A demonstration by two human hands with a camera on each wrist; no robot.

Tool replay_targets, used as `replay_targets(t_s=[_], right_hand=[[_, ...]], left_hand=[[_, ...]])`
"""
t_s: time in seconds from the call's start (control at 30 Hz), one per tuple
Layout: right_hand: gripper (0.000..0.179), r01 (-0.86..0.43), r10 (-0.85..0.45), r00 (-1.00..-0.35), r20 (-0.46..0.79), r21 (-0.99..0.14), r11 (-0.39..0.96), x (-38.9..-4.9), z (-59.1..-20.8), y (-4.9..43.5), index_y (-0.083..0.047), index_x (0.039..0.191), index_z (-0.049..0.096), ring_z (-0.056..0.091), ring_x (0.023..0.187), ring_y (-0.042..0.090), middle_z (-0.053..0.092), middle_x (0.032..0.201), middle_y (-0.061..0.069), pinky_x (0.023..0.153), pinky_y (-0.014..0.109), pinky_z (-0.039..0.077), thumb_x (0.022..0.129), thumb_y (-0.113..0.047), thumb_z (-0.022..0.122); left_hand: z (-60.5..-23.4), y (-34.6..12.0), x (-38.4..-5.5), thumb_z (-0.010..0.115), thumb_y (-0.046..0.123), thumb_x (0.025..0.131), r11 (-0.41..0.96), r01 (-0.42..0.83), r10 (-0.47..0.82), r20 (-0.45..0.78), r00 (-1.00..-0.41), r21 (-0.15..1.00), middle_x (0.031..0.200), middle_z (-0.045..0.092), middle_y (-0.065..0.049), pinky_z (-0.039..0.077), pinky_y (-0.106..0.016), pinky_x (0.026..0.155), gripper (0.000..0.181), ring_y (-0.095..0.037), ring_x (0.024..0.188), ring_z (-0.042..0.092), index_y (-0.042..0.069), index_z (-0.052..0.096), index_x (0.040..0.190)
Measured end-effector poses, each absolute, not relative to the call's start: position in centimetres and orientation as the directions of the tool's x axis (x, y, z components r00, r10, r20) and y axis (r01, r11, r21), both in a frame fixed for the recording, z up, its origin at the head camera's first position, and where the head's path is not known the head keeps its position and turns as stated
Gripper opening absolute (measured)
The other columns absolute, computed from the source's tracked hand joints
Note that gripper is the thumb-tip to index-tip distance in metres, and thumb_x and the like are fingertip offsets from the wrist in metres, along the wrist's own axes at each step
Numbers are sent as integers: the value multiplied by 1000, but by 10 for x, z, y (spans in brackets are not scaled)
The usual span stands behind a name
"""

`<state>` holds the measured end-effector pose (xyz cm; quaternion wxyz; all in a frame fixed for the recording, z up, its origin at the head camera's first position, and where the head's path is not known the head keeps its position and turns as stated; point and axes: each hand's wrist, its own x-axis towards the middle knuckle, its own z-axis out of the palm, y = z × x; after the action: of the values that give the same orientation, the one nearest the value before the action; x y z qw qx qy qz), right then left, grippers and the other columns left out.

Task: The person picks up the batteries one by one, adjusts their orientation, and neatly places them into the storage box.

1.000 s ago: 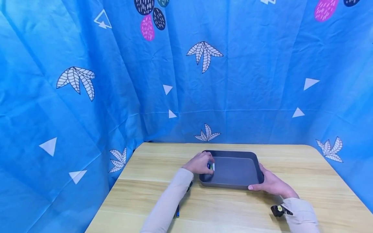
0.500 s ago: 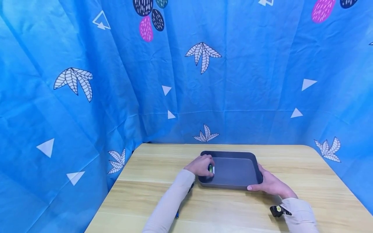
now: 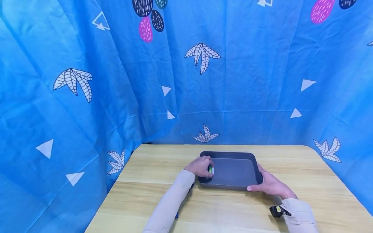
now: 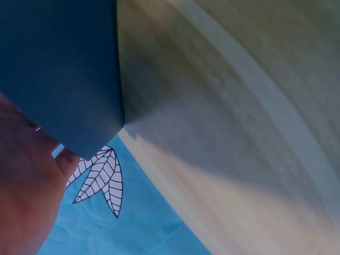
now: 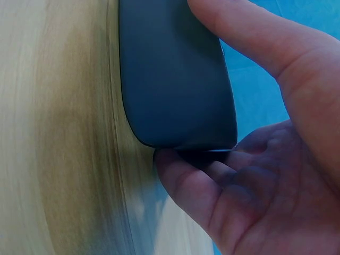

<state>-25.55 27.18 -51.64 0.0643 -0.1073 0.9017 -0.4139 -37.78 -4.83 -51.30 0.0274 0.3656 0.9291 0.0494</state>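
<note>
A dark grey rectangular baking pan point(image 3: 233, 171) lies on the wooden table. My left hand point(image 3: 199, 166) reaches over its left rim and pinches a small green-and-white thing point(image 3: 210, 169) down inside the pan, at the left end. Fingers cover most of that thing, so its kind is unclear. At the opposite end, my right hand point(image 3: 272, 184) grips the near right corner, thumb on the near wall. The right wrist view has the fingers bent round the pan's corner point(image 5: 175, 79). In the left wrist view, the pan's outer wall point(image 4: 64, 69) hides the fingertips.
The light wooden table point(image 3: 140, 200) stretches around the pan. A blue patterned curtain point(image 3: 247, 81) hangs behind the table and along its sides. Black wrist gear point(image 3: 276, 211) sits by the right sleeve.
My left hand has shifted slightly towards the near side inside the pan. The thing it pinches now shows green where blue also showed before. My right hand keeps its grip on the corner.
</note>
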Motion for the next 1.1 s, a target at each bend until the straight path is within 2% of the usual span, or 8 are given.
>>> replay_targets(t_s=[0.27,0.5,0.7,0.87,0.97,1.1], right_hand=[[132,-166,-259,-966,-1,-764,623,-258,-519,273,12,160,1,24,147,62,17,161,44,118,73,27,75,-35,92],[133,-144,-245,-969,-27,-746,650,-257,-520,273,14,159,0,21,148,62,15,161,44,118,73,26,75,-36,91],[133,-137,-250,-968,-38,-752,645,-256,-519,272,14,159,0,21,148,62,15,161,44,118,73,27,76,-37,91],[130,-172,-263,-965,7,-773,611,-257,-517,273,11,161,3,28,146,62,20,161,43,116,73,30,76,-33,91],[129,-181,-268,-963,17,-776,604,-256,-517,273,11,161,4,30,145,61,23,160,43,116,73,32,76,-32,92],[130,-178,-267,-964,12,-774,607,-255,-517,272,12,160,4,30,145,62,22,160,44,116,73,31,75,-33,92]], left_hand=[[-510,-48,-377,81,40,81,716,689,694,-11,-720,108,116,67,3,53,-24,93,42,-11,101,61,18,75,116],[-512,-50,-377,80,39,82,710,692,697,1,-717,129,117,66,2,53,-22,90,45,-11,98,60,17,73,120],[-503,-64,-370,77,41,85,696,688,698,32,-716,206,127,64,1,53,-26,102,54,-13,110,62,15,69,131],[-482,-89,-362,74,40,90,702,651,662,72,-746,289,137,62,-3,49,-39,114,53,-22,129,60,13,67,134],[-473,-108,-357,75,39,90,716,614,625,89,-776,332,138,61,-4,48,-45,116,50,-26,132,59,13,68,133],[-464,-137,-349,75,40,91,724,591,594,115,-797,355,133,64,-2,51,-43,113,48,-23,127,61,13,69,131]])
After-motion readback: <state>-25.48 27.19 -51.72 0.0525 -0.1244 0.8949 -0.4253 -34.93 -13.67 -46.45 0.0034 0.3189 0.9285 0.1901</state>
